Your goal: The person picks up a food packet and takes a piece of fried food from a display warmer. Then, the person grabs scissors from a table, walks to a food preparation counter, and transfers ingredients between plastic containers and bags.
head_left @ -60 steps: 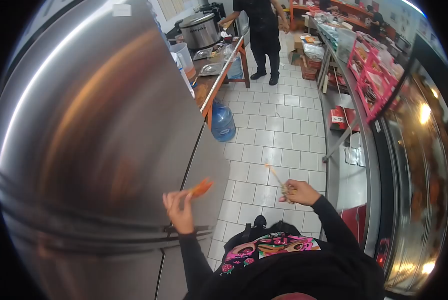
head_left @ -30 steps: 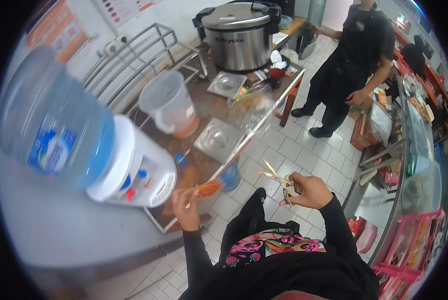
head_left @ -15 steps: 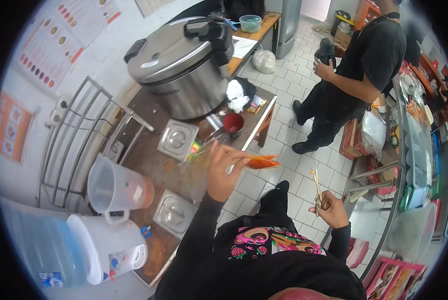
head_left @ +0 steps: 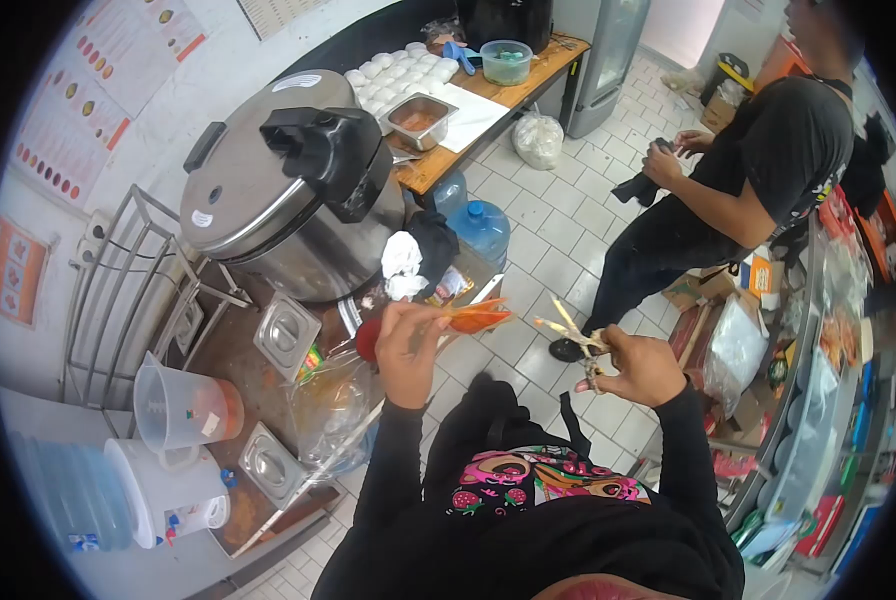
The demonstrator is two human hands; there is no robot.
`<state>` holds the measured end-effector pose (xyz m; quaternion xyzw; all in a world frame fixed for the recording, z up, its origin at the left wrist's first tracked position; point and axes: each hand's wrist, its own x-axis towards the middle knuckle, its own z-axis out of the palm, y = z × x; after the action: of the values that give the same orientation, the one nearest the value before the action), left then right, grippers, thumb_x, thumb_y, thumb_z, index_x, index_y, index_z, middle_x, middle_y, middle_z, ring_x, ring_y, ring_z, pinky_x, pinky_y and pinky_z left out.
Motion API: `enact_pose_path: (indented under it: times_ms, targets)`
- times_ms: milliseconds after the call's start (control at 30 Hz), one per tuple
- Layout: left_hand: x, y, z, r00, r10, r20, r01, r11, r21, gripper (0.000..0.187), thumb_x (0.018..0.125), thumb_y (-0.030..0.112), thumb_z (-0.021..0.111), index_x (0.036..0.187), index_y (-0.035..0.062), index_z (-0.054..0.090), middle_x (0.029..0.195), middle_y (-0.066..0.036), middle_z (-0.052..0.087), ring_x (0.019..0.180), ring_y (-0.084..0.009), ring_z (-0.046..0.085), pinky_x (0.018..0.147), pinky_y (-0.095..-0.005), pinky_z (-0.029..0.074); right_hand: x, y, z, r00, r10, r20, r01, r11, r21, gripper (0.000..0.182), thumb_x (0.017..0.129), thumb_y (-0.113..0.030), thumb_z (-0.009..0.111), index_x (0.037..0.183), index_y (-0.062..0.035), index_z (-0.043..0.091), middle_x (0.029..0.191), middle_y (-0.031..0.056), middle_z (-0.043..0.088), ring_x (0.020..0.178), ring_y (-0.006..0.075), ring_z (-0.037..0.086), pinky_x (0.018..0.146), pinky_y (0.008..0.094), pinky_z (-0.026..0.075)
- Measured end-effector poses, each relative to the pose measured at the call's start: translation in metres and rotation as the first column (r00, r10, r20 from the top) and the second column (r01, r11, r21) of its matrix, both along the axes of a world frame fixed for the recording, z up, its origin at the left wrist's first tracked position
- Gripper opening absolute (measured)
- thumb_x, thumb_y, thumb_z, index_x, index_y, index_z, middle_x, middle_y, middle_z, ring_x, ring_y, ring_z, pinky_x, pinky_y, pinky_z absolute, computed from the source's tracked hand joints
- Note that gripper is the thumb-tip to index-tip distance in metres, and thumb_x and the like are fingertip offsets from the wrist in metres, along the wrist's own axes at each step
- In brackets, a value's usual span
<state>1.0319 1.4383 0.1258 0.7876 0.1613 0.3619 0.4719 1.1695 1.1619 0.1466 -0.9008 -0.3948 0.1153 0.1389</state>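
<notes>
My left hand [head_left: 410, 352] is raised over the edge of a brown counter [head_left: 230, 345] and grips a thin stick that carries an orange piece of food [head_left: 478, 316] at its tip. My right hand [head_left: 640, 365] is shut on a small bunch of wooden skewers [head_left: 566, 328], which point up and to the left toward the orange piece. The two hands are close together, a short gap between the food and the skewer tips.
A big steel rice cooker [head_left: 273, 190] stands on the counter with steel lidded pans [head_left: 286, 335], a clear jug [head_left: 183, 405], a plastic bag [head_left: 330, 410] and a water dispenser [head_left: 158, 490]. A person in black [head_left: 738, 190] stands on the tiled floor to the right. Water bottles [head_left: 483, 228] sit below.
My view has swung further along the counter past the rice cooker. My left hand has drawn back toward me and my right hand has come up, so the skewers now nearly meet the orange piece.
</notes>
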Motion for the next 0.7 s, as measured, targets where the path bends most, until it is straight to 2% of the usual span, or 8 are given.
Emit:
enact_pose_path:
  times_ms: [67, 200, 367, 433, 500, 533, 633, 700]
  targets:
    - [0.022, -0.001, -0.010, 0.999, 0.050, 0.009, -0.049, 0.999, -0.021, 0.009, 0.079, 0.004, 0.066, 0.087, 0.0007, 0.066, 0.084, -0.009, 0.059, 0.081, -0.0192, 0.056, 0.077, -0.0293, 0.043, 0.030, 0.013, 0.001, 0.995, 0.097, -0.022, -0.096, 0.995, 0.035, 0.060, 0.061, -0.049, 0.077, 0.098, -0.0066, 0.055, 0.062, 0.0074, 0.058, 0.058, 0.0273, 0.061, 0.053, 0.0377, 0.046]
    - [0.074, 0.010, -0.031, 0.993, 0.113, 0.022, -0.112, 0.993, -0.047, 0.008, 0.080, 0.004, 0.066, 0.087, 0.0007, 0.066, 0.084, -0.008, 0.059, 0.081, -0.0184, 0.055, 0.074, -0.0282, 0.043, 0.094, 0.035, -0.006, 0.988, 0.139, -0.061, -0.138, 0.990, 0.017, 0.061, 0.060, -0.050, 0.078, 0.096, -0.0063, 0.055, 0.063, 0.0083, 0.059, 0.059, 0.0274, 0.061, 0.054, 0.0378, 0.046]
    - [0.168, 0.039, -0.037, 0.992, 0.123, 0.027, -0.120, 0.988, -0.098, 0.008, 0.079, 0.005, 0.065, 0.087, 0.0015, 0.066, 0.084, -0.009, 0.059, 0.082, -0.0197, 0.056, 0.072, -0.0287, 0.044, 0.181, 0.053, 0.000, 0.992, 0.080, -0.098, -0.084, 0.996, -0.035, 0.057, 0.063, -0.050, 0.074, 0.095, -0.0066, 0.056, 0.060, 0.0094, 0.059, 0.058, 0.0299, 0.062, 0.054, 0.0392, 0.047]
    - [0.209, 0.052, -0.032, 0.987, 0.155, 0.047, -0.151, 0.985, -0.086, 0.008, 0.079, 0.006, 0.066, 0.087, 0.0019, 0.066, 0.084, -0.009, 0.058, 0.081, -0.0208, 0.056, 0.071, -0.0292, 0.045, 0.216, 0.058, 0.005, 0.997, 0.060, -0.039, -0.063, 0.996, -0.068, 0.058, 0.059, -0.047, 0.080, 0.093, -0.0062, 0.056, 0.058, 0.0091, 0.056, 0.057, 0.0283, 0.061, 0.054, 0.0371, 0.046]
    - [0.250, 0.067, -0.024, 0.987, 0.139, 0.083, -0.140, 0.990, -0.001, 0.009, 0.079, 0.006, 0.067, 0.087, 0.0030, 0.067, 0.084, -0.009, 0.058, 0.080, -0.0221, 0.056, 0.071, -0.0300, 0.045, 0.256, 0.063, 0.009, 0.991, 0.017, -0.135, -0.022, 0.999, -0.030, 0.055, 0.063, -0.045, 0.077, 0.095, -0.0068, 0.055, 0.060, 0.0105, 0.058, 0.059, 0.0316, 0.061, 0.054, 0.0402, 0.047]
    - [0.267, 0.075, -0.020, 0.988, 0.145, 0.053, -0.149, 0.985, 0.086, 0.009, 0.078, 0.005, 0.067, 0.086, 0.0036, 0.067, 0.083, -0.009, 0.058, 0.080, -0.0236, 0.056, 0.071, -0.0311, 0.044, 0.269, 0.070, 0.014, 0.993, -0.019, -0.114, 0.014, 0.999, -0.043, 0.056, 0.062, -0.045, 0.079, 0.095, -0.0068, 0.055, 0.059, 0.0098, 0.056, 0.057, 0.0306, 0.061, 0.053, 0.0402, 0.046]
    - [0.306, 0.088, -0.016, 0.987, 0.147, 0.064, -0.150, 0.987, 0.050, 0.009, 0.078, 0.006, 0.068, 0.086, 0.0024, 0.067, 0.083, -0.008, 0.058, 0.076, -0.0206, 0.056, 0.074, -0.0298, 0.044, 0.310, 0.081, -0.003, 0.984, -0.090, -0.151, 0.080, 0.994, -0.077, 0.060, 0.060, -0.049, 0.079, 0.095, -0.0070, 0.055, 0.058, 0.0093, 0.056, 0.057, 0.0307, 0.060, 0.054, 0.0403, 0.046]
    - [0.316, 0.095, -0.015, 0.987, 0.158, 0.023, -0.159, 0.987, 0.039, 0.010, 0.077, 0.006, 0.068, 0.086, 0.0025, 0.067, 0.083, -0.008, 0.058, 0.078, -0.0215, 0.056, 0.074, -0.0304, 0.044, 0.333, 0.095, -0.015, 0.974, -0.052, -0.223, 0.041, 0.998, -0.055, 0.060, 0.060, -0.050, 0.079, 0.096, -0.0073, 0.056, 0.058, 0.0085, 0.055, 0.056, 0.0296, 0.060, 0.054, 0.0389, 0.046]
